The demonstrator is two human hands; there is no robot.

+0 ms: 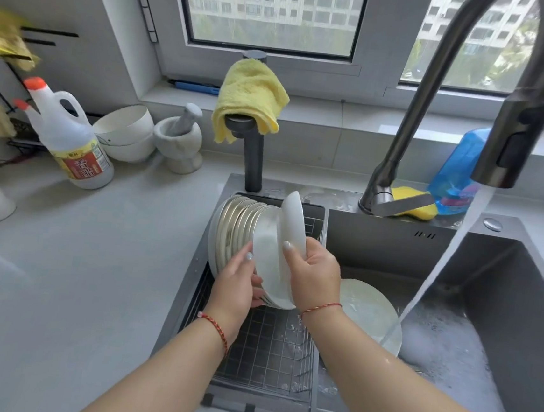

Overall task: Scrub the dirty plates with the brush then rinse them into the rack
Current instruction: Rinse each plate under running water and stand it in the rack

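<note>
Several plates (238, 232) stand on edge in a row at the 12 o'clock end of the wire rack (270, 348), packed against its far rim; from there toward 6 o'clock the rack's grid floor lies bare. The rack fills the left part of the sink (514, 295), its left rim flush with the grey tabletop (73, 286).

The left hand (234, 285) reaches in from 7 o'clock, fingers curled under and around the lower edge of the nearest white plate (267, 255) in the row, thumb laid on its face. The right hand (312, 276) comes in from 5 o'clock and grips another white plate (294, 221) by its rim, thumb in front, holding it nearly upright just beside the row's last plate.

At 3 o'clock of the hands one more plate (370, 311) lies tilted in the sink basin, with soapy foam around it. Water (452, 249) streams from the faucet head (516, 136) down onto it, crossing the space right of the right forearm.

Behind the rack at 12 o'clock rises a dark post with a yellow cloth (249, 99) draped over it. On the tabletop at 10 o'clock stand a vinegar jug (71, 140), stacked white bowls (126, 132) and a mortar with pestle (180, 140). A yellow sponge (417, 203) lies at the faucet base.
</note>
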